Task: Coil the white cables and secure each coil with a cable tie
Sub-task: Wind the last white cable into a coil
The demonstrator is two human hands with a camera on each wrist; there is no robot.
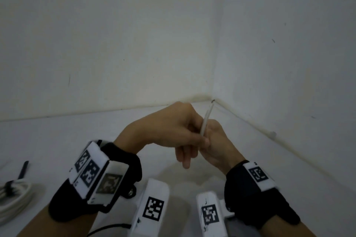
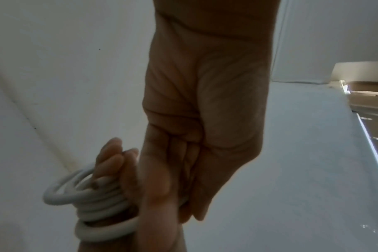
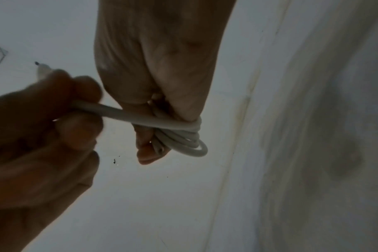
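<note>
While the left hand point(image 1: 169, 129) is pinching the free end of the white cable point(image 3: 140, 117), the right hand point(image 3: 162, 59) is serving as the spool.

The right hand is keeping its fingers bunched and curled inside several round turns of the cable; the left hand's fingers are closing tight on the stiff tail, just beside the right hand. The sheath is looking smooth, rubbery and springy, with a blunt cut end. Judging from that springiness, the turns are likely wanting to unwind or slide off the fingertips if either grip is slackening before a tie goes on. On the bench point(image 1: 57, 136), well left of the left hand, a finished coil point(image 1: 15, 196) is lying under a black tie point(image 1: 23, 169).
</note>
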